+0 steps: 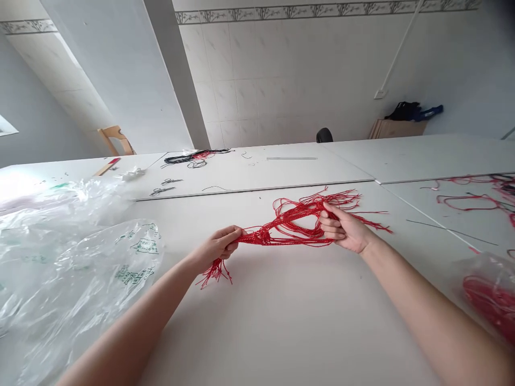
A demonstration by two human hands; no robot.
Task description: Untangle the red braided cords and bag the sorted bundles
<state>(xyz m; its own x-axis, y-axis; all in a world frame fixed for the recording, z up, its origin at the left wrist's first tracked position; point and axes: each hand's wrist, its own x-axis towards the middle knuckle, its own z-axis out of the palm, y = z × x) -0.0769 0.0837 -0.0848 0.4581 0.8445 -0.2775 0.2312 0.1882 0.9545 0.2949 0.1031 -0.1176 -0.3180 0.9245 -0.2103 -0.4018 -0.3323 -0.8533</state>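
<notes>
A bundle of red cords [263, 236] stretches between both hands above the white table. My left hand [220, 245] is closed round one end, and short frayed tips hang below its fingers. My right hand [341, 228] grips the other side, with its thumb on top and the fingers curled round the strands. Near the left hand the cords gather into a knotted clump. Toward the right they spread into loops, and loose ends fan out behind the right hand on the tabletop.
Crumpled clear plastic bags [80, 268] with green print cover the left side. Small scissors [163, 190] and a heap of black and red cords [197, 157] lie farther back. More red cords [475, 203] and a plastic bag of red cord [491, 300] sit at right.
</notes>
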